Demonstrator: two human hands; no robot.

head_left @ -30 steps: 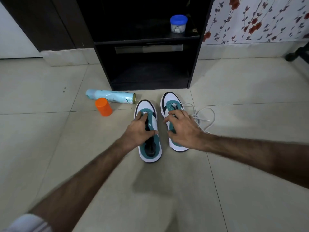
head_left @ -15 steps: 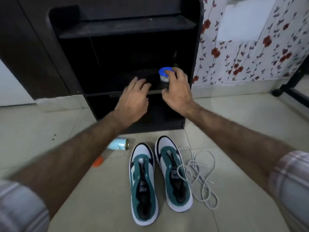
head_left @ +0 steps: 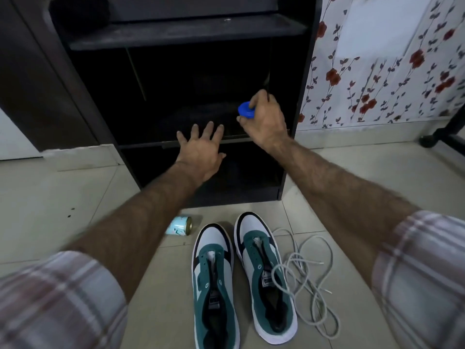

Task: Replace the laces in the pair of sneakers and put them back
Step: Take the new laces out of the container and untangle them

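On the dark shelf [head_left: 176, 141], your right hand [head_left: 266, 122] grips a blue-lidded jar [head_left: 246, 110], contents hidden; left hand [head_left: 201, 149] hovers spread, holding nothing. Unlaced sneakers [head_left: 241, 275] and loose laces [head_left: 305, 278] lie on floor.

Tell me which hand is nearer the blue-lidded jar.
Right. The right hand grips the jar on the shelf; the left hand is spread open, lower and leftward, apart from it.

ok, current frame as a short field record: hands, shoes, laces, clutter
left hand: open, fingers spread, at the front edge of the black shelf unit
right hand: grips the blue-lidded jar
sneakers: side by side on the floor, unlaced
loose laces: tangled on the tile, right of the sneakers
spray can: lying left of the sneakers
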